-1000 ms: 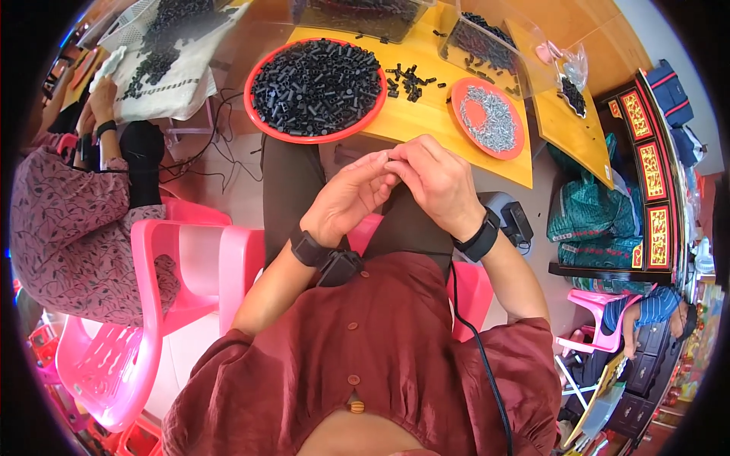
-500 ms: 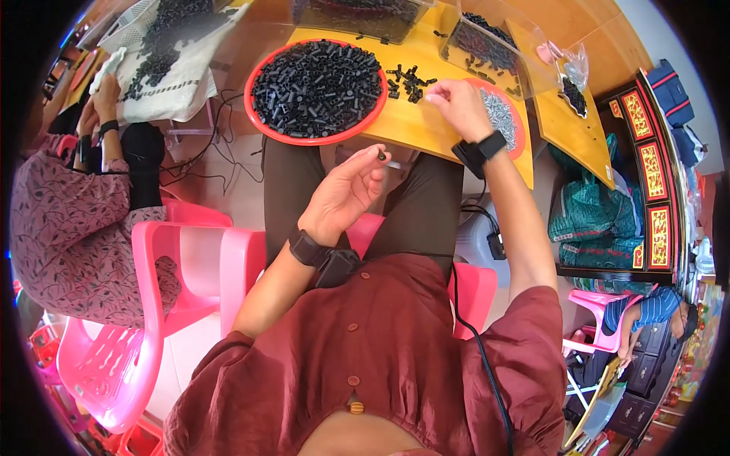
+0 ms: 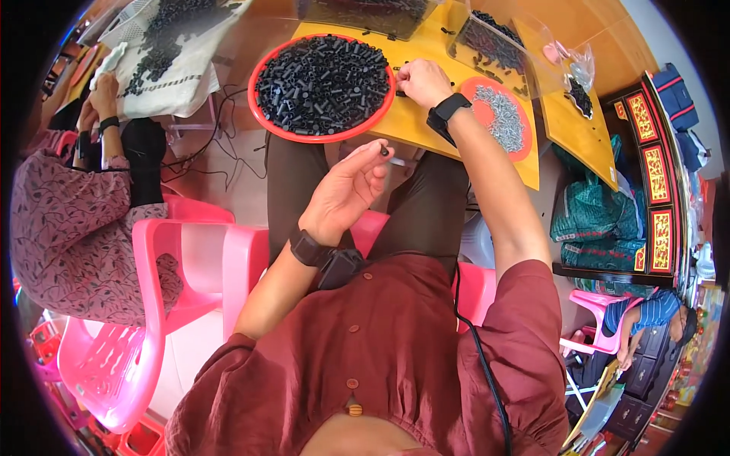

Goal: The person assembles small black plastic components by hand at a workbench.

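My left hand [image 3: 351, 186] is raised over my lap, thumb and fingertips pinching a small black plastic cylinder [image 3: 385, 152]. Over the yellow table, my right hand [image 3: 427, 82] has its fingers bent down among loose black pieces [image 3: 398, 70]; it largely covers them. Whatever lies between its fingertips is hidden. Just left of it stands a round red tray [image 3: 254, 106] heaped with small black cylinders [image 3: 323, 87]. To its right, a flat orange-red dish [image 3: 480, 112] carries many small silvery metal parts [image 3: 503, 121], too small to name for certain.
Clear plastic bins of black parts [image 3: 487, 49] stand along the table's [image 3: 433, 140] far side. Another person [image 3: 91, 220] sits at the left by a white cloth [image 3: 179, 76] bearing black parts. Pink chairs [image 3: 152, 281] stand beside me. A black cable [image 3: 483, 349] runs down my front.
My right hand has moved left from beside the silvery parts to the loose black pieces, covering most of them. My left hand stays in place with its small black cylinder.
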Available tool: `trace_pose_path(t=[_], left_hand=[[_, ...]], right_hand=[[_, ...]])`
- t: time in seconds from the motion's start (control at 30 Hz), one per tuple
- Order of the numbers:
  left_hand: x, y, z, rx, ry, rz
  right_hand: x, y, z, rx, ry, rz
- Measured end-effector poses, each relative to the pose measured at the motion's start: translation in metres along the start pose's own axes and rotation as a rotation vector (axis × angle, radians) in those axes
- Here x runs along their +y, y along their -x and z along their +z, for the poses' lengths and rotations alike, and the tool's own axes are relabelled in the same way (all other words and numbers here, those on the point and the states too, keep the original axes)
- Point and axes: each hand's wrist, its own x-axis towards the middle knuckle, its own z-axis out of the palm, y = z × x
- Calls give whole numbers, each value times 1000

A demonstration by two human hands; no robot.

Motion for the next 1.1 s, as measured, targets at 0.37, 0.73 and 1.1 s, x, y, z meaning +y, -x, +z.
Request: trace_pose_path(t=[0.37,0.73,1.1], left_hand=[[0,0,4,-67,-85,105],[-7,6,14,-74,-255,260],[-9,8,23,-75,-449,404]], right_hand=[[-41,70,-39,270,-414,-28],[-117,180,-38,270,-887,43],[-117,184,-40,298,-845,16]])
